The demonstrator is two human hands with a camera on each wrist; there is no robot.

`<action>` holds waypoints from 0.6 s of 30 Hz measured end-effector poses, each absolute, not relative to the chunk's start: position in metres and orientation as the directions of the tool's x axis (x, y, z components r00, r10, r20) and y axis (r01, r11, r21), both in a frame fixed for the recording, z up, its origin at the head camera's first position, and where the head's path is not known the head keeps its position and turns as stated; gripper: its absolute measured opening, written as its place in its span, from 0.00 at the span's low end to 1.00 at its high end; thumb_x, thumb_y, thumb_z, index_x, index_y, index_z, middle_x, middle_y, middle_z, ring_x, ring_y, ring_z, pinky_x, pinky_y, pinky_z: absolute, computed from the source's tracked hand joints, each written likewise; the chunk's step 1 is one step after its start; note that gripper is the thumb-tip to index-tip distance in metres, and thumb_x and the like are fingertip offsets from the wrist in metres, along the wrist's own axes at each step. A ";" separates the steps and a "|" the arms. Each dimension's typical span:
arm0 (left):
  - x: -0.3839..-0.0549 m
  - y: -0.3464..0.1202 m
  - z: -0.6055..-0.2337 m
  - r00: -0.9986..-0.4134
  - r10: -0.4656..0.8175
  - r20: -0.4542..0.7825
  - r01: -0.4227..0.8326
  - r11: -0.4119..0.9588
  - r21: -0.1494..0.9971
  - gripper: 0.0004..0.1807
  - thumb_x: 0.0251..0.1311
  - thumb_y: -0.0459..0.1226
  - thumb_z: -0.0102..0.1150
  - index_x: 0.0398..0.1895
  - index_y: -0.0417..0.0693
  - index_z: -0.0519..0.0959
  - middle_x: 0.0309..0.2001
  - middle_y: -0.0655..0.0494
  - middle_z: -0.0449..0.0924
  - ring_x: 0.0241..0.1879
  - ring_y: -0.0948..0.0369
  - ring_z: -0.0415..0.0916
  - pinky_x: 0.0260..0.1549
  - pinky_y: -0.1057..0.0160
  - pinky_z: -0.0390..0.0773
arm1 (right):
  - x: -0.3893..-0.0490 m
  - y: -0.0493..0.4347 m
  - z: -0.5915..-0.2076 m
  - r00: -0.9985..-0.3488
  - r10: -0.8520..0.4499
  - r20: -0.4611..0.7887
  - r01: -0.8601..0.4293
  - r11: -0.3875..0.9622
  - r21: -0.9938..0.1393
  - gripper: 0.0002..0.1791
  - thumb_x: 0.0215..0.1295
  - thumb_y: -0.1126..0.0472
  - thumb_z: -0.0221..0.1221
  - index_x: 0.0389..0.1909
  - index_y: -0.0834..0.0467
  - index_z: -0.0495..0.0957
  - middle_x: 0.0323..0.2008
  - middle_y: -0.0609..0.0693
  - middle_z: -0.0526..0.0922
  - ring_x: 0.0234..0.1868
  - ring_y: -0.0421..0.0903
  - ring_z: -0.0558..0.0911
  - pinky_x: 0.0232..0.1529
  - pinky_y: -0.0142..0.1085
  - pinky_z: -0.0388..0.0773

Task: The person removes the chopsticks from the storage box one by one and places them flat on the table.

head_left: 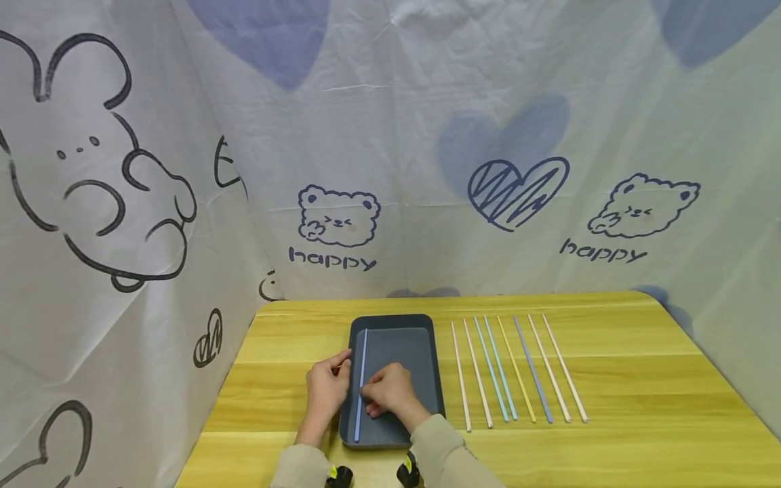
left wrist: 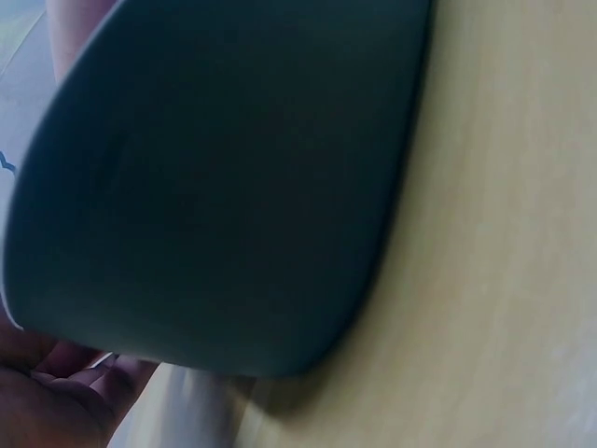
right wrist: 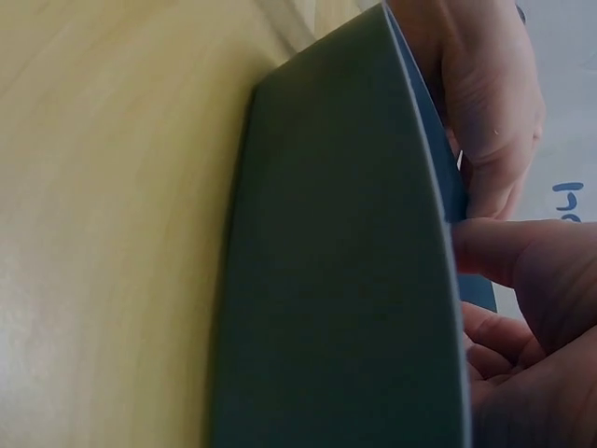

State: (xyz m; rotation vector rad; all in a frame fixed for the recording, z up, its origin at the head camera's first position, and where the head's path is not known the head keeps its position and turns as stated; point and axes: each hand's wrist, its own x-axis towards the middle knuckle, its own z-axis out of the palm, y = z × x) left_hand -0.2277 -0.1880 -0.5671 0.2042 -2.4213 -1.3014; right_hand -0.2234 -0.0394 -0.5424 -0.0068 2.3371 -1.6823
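A dark grey rectangular tray (head_left: 403,346) lies on the table, with one blue chopstick (head_left: 357,423) lengthwise along the inner left side. My left hand (head_left: 326,386) holds the tray's left rim between thumb and fingers. Inside the tray, my right hand (head_left: 392,392) pinches the blue chopstick around its middle; the exact contact is partly covered by the fingers. The tray's outer wall (left wrist: 215,187) fills much of the left wrist view. In the right wrist view, the tray wall (right wrist: 336,252) hides some of the fingers of both hands.
Right of the tray, several chopsticks lie in a spaced row: pink ones (head_left: 460,376), light blue ones (head_left: 491,369), a yellow one (head_left: 517,369), a purple-blue one (head_left: 533,369) and pale ones (head_left: 564,369). A printed cloth (head_left: 415,237) hangs behind the wooden table (head_left: 641,393).
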 end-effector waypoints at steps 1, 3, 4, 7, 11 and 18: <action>-0.228 -0.188 -0.567 -0.917 -0.302 0.261 0.051 0.560 0.827 0.13 0.69 0.30 0.64 0.53 0.42 0.89 0.43 0.43 0.92 0.34 0.59 0.86 0.28 0.71 0.78 | -0.223 -0.040 -0.542 -0.967 -0.152 -0.206 0.146 0.332 -0.932 0.05 0.57 0.71 0.71 0.31 0.71 0.86 0.17 0.59 0.86 0.14 0.46 0.86 0.19 0.39 0.85; -0.228 -0.188 -0.567 -0.917 -0.301 0.261 0.052 0.560 0.827 0.13 0.69 0.30 0.64 0.53 0.42 0.89 0.43 0.44 0.92 0.34 0.60 0.85 0.28 0.71 0.77 | -0.223 -0.041 -0.543 -0.970 -0.148 -0.194 0.134 0.340 -0.931 0.05 0.57 0.71 0.71 0.30 0.70 0.85 0.16 0.59 0.85 0.13 0.45 0.85 0.18 0.39 0.84; -0.228 -0.188 -0.567 -0.917 -0.300 0.262 0.053 0.562 0.826 0.13 0.69 0.30 0.63 0.53 0.42 0.89 0.44 0.44 0.92 0.34 0.60 0.85 0.28 0.71 0.77 | -0.223 -0.042 -0.543 -0.971 -0.147 -0.188 0.127 0.346 -0.930 0.05 0.56 0.72 0.71 0.29 0.70 0.85 0.15 0.58 0.85 0.12 0.45 0.84 0.18 0.39 0.84; -0.228 -0.188 -0.567 -0.918 -0.297 0.261 0.054 0.561 0.826 0.13 0.70 0.30 0.63 0.53 0.42 0.89 0.44 0.44 0.92 0.34 0.60 0.85 0.27 0.71 0.77 | -0.222 -0.043 -0.545 -0.977 -0.141 -0.160 0.099 0.365 -0.926 0.05 0.56 0.71 0.71 0.25 0.68 0.85 0.13 0.57 0.84 0.11 0.43 0.82 0.16 0.39 0.83; -0.227 -0.188 -0.567 -0.919 -0.298 0.256 0.052 0.555 0.830 0.13 0.70 0.30 0.63 0.54 0.42 0.89 0.45 0.43 0.92 0.35 0.59 0.86 0.27 0.72 0.77 | -0.222 -0.045 -0.548 -0.984 -0.129 -0.120 0.060 0.399 -0.915 0.09 0.56 0.70 0.72 0.20 0.64 0.84 0.11 0.54 0.82 0.09 0.42 0.81 0.15 0.39 0.82; -0.227 -0.188 -0.566 -0.923 -0.302 0.238 0.038 0.546 0.837 0.13 0.71 0.31 0.63 0.55 0.43 0.89 0.45 0.44 0.92 0.36 0.61 0.85 0.28 0.72 0.78 | -0.221 -0.048 -0.550 -0.990 -0.121 -0.070 0.007 0.456 -0.890 0.18 0.55 0.66 0.77 0.12 0.58 0.80 0.06 0.48 0.77 0.07 0.41 0.78 0.13 0.36 0.78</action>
